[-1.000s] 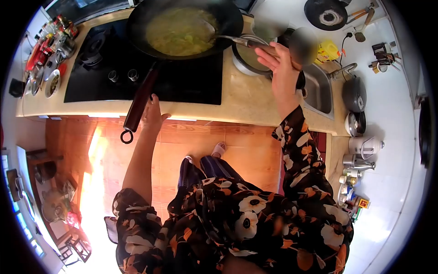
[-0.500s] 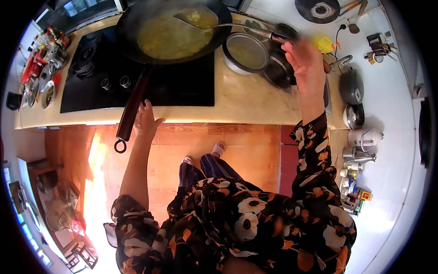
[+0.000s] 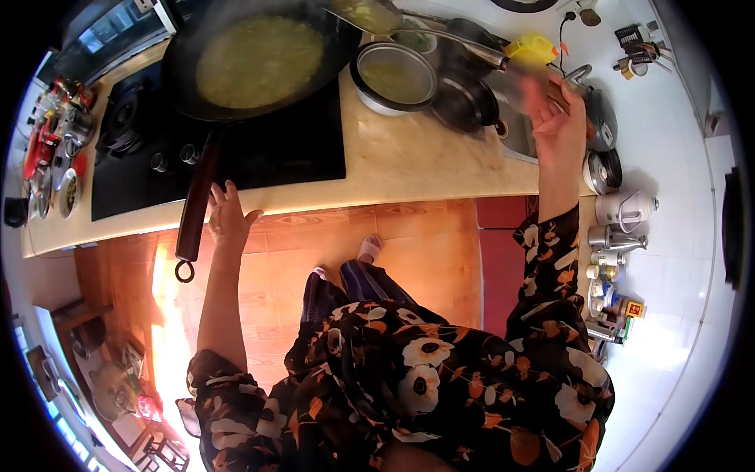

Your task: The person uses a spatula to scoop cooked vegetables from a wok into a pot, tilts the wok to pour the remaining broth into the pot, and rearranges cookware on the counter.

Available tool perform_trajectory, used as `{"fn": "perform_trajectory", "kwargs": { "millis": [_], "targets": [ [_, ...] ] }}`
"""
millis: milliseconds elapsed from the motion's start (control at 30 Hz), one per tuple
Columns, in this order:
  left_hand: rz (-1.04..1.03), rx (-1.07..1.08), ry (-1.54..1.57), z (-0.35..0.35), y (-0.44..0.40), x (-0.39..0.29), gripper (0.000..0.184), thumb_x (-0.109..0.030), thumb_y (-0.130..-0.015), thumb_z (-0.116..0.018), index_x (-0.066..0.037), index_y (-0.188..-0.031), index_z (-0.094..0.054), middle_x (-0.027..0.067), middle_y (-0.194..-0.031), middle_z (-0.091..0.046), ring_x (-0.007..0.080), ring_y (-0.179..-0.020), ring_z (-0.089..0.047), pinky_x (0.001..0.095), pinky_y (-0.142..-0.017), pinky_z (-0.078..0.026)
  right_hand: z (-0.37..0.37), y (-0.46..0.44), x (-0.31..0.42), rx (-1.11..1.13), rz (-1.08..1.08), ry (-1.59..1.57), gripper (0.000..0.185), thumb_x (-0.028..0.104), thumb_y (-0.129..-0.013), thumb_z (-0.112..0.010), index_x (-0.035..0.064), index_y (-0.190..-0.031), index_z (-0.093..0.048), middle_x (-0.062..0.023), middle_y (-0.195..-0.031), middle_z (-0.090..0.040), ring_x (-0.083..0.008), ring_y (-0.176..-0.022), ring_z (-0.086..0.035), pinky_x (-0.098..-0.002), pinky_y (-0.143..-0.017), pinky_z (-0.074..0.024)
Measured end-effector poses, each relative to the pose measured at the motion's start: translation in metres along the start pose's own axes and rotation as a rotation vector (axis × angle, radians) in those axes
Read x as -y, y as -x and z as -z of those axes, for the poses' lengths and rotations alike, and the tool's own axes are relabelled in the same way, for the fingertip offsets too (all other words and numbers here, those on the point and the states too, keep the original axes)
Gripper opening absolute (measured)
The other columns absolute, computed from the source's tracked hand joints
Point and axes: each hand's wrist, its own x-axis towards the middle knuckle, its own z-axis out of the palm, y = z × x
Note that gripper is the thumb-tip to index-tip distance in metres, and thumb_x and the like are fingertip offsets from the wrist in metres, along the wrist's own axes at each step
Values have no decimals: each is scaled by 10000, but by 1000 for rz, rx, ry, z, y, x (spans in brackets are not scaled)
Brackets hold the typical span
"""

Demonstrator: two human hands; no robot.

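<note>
Metal ladle [image 3: 484, 53] held in curled right grip [image 3: 560, 114]; left grip [image 3: 227, 214] loosely spread beside wok handle [image 3: 198, 200]; contact there unclear.

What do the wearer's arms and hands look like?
Loose black sleeves printed with white and orange flowers and leaves. The left sleeve ends around the elbow, leaving the forearm bare; the right sleeve reaches further down. Left hand and right hand are ungloved, with no watch visible on either wrist. Part of the right hand is blurred.
</note>
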Motion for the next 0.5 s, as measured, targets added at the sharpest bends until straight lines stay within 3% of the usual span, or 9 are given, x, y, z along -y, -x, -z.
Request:
{"fn": "perform_trajectory", "kwargs": {
  "millis": [67,233,433,500],
  "targets": [
    [-13,-16,-89,-1,0,0,907,-401,-671,-768,-70,-1374,-300,240,-1431,-236,381,-1303,-308,349,-841,-542,15,2,6,-6,3,10,305,205,-882,-538,-23,-1085,-540,-211,-1042,-628,-311,-981,-633,-305,-794,-536],
    [-44,-90,-84,-17,-4,9,906,-411,-675,-760,-90,-1384,-297,232,-1447,-229,391,-1288,-332,412,-860,-522,39,14,6,-78,36,96,298,206,-901,-524,-30,-1084,-536,-206,-1037,-629,-306,-989,-631,-305,-782,-541],
    [-27,-54,-84,-10,-3,3,900,-391,-672,-767,-97,-1384,-301,209,-1452,-234,372,-1285,-343,428,-850,-526,42,41,-36,45,159,278,217,122,-906,-518,-32,-1054,-554,-189,-1030,-634,-295,-967,-642,-297,-785,-536],
    [-18,-52,-84,-9,-3,5,898,-385,-670,-770,-96,-1381,-305,210,-1451,-234,370,-1281,-348,431,-844,-528,42,56,-51,328,274,413,154,13,-831,-580,-40,-972,-613,-177,-1006,-622,-300,-896,-655,-312,-757,-537]
  ]
}}
